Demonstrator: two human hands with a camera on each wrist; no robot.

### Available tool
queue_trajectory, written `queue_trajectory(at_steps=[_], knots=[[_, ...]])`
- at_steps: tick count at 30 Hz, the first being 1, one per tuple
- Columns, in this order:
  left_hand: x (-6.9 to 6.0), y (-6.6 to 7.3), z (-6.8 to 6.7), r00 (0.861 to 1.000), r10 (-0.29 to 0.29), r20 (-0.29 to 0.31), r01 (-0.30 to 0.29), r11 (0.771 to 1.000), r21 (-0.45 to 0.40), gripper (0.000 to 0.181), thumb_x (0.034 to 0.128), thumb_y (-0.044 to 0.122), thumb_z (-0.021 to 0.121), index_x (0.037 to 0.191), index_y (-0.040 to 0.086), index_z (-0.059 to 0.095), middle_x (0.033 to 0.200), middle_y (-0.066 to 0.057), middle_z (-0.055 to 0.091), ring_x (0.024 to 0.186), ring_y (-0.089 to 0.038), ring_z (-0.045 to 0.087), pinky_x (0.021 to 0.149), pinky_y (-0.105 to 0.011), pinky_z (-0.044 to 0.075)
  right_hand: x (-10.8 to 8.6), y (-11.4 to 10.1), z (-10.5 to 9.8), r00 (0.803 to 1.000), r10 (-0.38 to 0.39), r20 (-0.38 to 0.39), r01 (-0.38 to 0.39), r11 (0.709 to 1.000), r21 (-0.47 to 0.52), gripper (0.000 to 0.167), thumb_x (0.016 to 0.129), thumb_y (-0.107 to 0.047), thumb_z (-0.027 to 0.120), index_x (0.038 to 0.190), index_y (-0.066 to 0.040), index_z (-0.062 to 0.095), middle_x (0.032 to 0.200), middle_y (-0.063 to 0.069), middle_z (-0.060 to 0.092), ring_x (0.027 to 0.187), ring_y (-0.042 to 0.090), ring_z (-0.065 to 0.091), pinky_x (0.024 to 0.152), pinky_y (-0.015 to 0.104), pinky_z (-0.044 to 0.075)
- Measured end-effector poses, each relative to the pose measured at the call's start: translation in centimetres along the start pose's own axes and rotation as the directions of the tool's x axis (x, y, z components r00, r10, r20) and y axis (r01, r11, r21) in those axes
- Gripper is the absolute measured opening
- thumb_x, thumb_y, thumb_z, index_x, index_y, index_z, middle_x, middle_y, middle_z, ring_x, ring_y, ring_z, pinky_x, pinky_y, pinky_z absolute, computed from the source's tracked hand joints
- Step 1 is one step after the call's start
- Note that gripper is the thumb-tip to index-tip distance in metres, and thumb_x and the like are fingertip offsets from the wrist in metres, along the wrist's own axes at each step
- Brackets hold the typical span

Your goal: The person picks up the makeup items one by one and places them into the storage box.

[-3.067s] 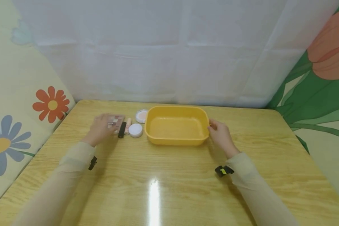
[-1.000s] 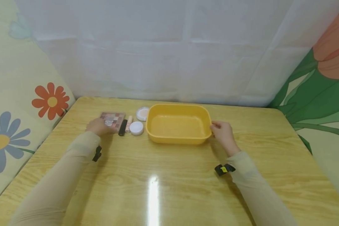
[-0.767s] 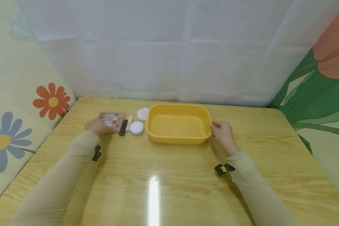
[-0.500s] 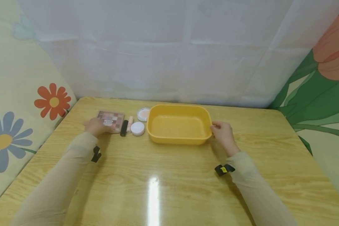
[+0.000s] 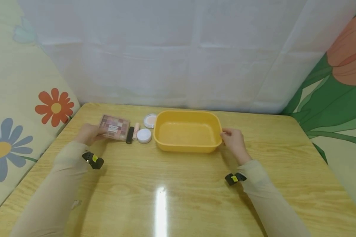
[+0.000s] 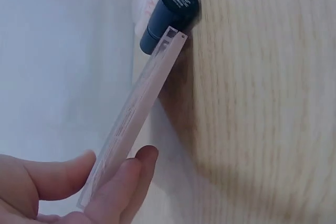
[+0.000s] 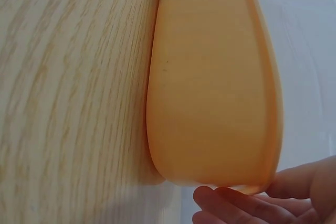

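My left hand (image 5: 89,133) pinches the left edge of a pinkish eyeshadow palette (image 5: 114,127) between thumb and fingers. In the left wrist view the palette (image 6: 139,108) is tilted, its held edge raised off the table and its far edge by a black lipstick tube (image 6: 170,14). Right of that tube in the head view lie a pink tube (image 5: 136,131), a round white-lidded jar (image 5: 144,135) and a round clear-rimmed compact (image 5: 150,120). My right hand (image 5: 235,141) holds the right rim of a yellow plastic basin (image 5: 187,147), thumb on the rim and fingers beneath it (image 7: 231,205).
The wooden table (image 5: 192,191) carries a bright light reflection in front of the basin. A white cloth (image 5: 172,59) hangs along the table's back edge. Flower-printed panels (image 5: 14,92) stand at the left and right sides.
My left hand has shifted from over the palette to its left edge, now gripping it, and the palette has tilted up and slid slightly left. The right hand stays at the basin's rim.
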State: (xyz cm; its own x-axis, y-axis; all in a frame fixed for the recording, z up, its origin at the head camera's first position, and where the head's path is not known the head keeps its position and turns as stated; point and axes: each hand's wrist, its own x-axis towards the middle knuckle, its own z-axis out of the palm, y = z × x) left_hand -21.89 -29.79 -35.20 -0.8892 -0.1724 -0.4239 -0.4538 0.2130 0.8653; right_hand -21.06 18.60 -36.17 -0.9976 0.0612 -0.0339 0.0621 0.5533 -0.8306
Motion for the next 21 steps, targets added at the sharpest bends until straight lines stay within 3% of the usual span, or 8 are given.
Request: queue_trajectory(at_steps=[3,6,14,18,21], knots=[[-0.3,0.2,0.1,1.000,-0.009,0.002,0.009,0.997,-0.073,0.037,0.0981,-0.003,0.044,0.128,-0.022,0.034,0.106,-0.016,0.046,0.065,-0.001,0.057,0.071,-0.018,0.056,0.2,0.2,0.0,1.000,-0.001,-0.004,0.001,1.000,0.004,0.036,0.097,-0.002,0.049,0.128,0.018,0.051,0.115,0.034,0.061,0.069,0.011,0.060,0.058,0.017,0.049],[-0.7,0.1,0.3,1.000,0.003,-0.008,-0.003,0.996,-0.084,0.047,0.0995,-0.003,0.039,0.140,-0.021,0.024,0.106,-0.014,0.047,0.067,0.000,0.057,0.073,-0.018,0.055,0.2,0.3,0.0,1.000,-0.005,-0.004,0.005,1.000,0.008,0.036,0.097,-0.002,0.049,0.127,0.018,0.052,0.114,0.034,0.061,0.068,0.011,0.059,0.058,0.017,0.049],[-1.8,-0.3,0.9,0.994,0.070,-0.090,-0.079,0.992,-0.099,0.047,0.1001,0.001,0.037,0.142,-0.018,0.027,0.103,-0.009,0.051,0.070,0.004,0.056,0.072,-0.015,0.055,0.0,0.1,0.0,1.000,-0.008,-0.009,0.008,1.000,0.017,0.035,0.097,-0.001,0.050,0.126,0.018,0.053,0.112,0.034,0.062,0.064,0.007,0.056,0.056,0.017,0.048],[-2.2,-0.3,1.2,0.989,0.054,-0.134,-0.074,0.987,-0.143,0.049,0.0997,0.000,0.035,0.145,-0.016,0.024,0.121,-0.018,0.046,0.072,0.004,0.053,0.072,-0.013,0.053,0.0,0.1,0.0,1.000,-0.009,-0.014,0.009,1.000,0.018,0.034,0.096,-0.001,0.050,0.125,0.019,0.054,0.111,0.034,0.062,0.064,0.008,0.057,0.056,0.016,0.048],[-2.5,-0.2,1.3,0.987,0.034,-0.155,-0.065,0.978,-0.199,0.050,0.1006,0.001,0.034,0.147,-0.012,0.022,0.125,-0.017,0.044,0.077,0.002,0.051,0.073,-0.012,0.053,0.0,0.2,0.0,1.000,-0.010,-0.015,0.010,1.000,0.014,0.034,0.097,-0.001,0.050,0.125,0.019,0.054,0.112,0.034,0.062,0.066,0.010,0.058,0.056,0.016,0.048]])
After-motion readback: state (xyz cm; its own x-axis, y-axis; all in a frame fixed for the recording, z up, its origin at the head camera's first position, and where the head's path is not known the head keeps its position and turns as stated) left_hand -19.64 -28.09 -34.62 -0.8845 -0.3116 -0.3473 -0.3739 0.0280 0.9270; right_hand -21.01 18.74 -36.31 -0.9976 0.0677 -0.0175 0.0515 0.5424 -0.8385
